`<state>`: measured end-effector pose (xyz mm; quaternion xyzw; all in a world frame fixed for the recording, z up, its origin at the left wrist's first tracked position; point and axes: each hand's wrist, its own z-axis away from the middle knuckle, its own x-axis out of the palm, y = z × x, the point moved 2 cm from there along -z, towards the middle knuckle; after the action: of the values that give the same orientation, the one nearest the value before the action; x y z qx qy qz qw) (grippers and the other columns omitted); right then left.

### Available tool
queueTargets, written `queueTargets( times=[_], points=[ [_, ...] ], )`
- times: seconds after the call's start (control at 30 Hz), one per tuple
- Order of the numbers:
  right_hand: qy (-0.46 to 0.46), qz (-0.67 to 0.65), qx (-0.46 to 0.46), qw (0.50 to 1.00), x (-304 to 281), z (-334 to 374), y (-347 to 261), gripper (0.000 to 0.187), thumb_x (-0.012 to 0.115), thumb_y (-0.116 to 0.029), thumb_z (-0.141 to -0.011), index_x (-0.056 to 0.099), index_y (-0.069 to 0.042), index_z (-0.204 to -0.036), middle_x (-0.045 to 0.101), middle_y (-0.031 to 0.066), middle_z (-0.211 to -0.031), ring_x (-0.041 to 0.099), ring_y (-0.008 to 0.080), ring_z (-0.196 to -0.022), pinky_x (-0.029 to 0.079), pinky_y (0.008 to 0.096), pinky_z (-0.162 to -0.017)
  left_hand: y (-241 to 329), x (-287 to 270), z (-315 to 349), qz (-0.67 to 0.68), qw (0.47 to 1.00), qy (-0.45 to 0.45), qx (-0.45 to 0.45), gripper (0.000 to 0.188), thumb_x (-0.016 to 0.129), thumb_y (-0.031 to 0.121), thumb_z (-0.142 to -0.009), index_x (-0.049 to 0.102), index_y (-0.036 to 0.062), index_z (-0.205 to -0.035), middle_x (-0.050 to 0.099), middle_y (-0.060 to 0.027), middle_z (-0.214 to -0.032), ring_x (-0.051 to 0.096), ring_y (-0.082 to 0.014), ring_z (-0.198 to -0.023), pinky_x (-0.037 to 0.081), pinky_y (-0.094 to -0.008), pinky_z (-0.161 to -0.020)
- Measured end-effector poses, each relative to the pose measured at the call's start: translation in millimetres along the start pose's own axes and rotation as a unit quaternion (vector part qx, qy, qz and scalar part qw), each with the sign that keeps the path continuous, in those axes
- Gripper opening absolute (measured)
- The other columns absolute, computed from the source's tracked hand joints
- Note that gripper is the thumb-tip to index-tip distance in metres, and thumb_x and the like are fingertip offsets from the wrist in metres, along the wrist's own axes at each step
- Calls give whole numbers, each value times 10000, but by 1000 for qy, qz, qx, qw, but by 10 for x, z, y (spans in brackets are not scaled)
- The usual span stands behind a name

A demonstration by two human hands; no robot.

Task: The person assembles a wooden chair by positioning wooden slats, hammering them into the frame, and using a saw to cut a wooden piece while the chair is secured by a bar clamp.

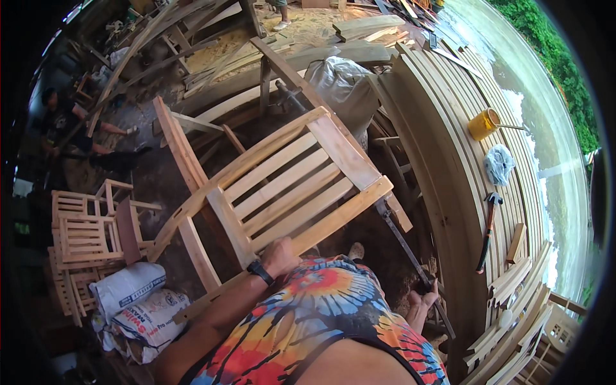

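Observation:
A pale wooden slatted chair (282,186) lies tilted in front of me, its legs and rails pointing up and left. My left hand (279,256), with a black watch on the wrist, grips the chair's near rail. My right hand (423,298) is lower right, closed around a long dark metal bar (401,247) that runs from the chair's right corner down past my hand. My colourful tie-dye shirt fills the bottom of the view.
A stack of curved wooden slats (449,128) at right carries a yellow cup (482,124), a crumpled bag (498,163) and a hammer (487,231). Finished chairs (83,237) and white sacks (138,301) stand at left. A person (61,122) sits far left.

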<state>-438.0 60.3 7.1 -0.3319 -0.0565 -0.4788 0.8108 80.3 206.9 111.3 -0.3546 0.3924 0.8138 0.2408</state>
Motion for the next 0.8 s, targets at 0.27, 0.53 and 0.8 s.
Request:
queueTargets(
  times=[0.27, 0.53, 0.8],
  points=[
    [-47, 8, -49, 998, 289, 469, -112, 247, 647, -333, -959, 702, -93, -941, 756, 81, -904, 724, 264, -770, 605, 405, -660, 58, -245, 7, 4, 1000, -26, -11, 473, 793, 289, -664, 685, -71, -951, 691, -334, -966, 694, -456, -935, 565, -480, -854],
    [34, -19, 53, 998, 131, -24, 123, 245, 665, -352, -947, 684, -112, -994, 735, 52, -973, 685, 239, -869, 540, 401, -738, -47, 11, -74, 6, 999, -38, -25, 442, 782, 263, -656, 675, -75, -920, 695, -315, -929, 697, -444, -903, 561, -476, -840],
    [126, -9, 102, 987, -354, -842, 371, 240, 654, -347, -944, 716, -118, -979, 751, 44, -973, 684, 235, -839, 535, 403, -744, -66, 278, -161, -10, 998, -32, -45, 345, 710, 196, -699, 674, -64, -923, 695, -312, -919, 693, -458, -882, 560, -498, -816]
  ],
)
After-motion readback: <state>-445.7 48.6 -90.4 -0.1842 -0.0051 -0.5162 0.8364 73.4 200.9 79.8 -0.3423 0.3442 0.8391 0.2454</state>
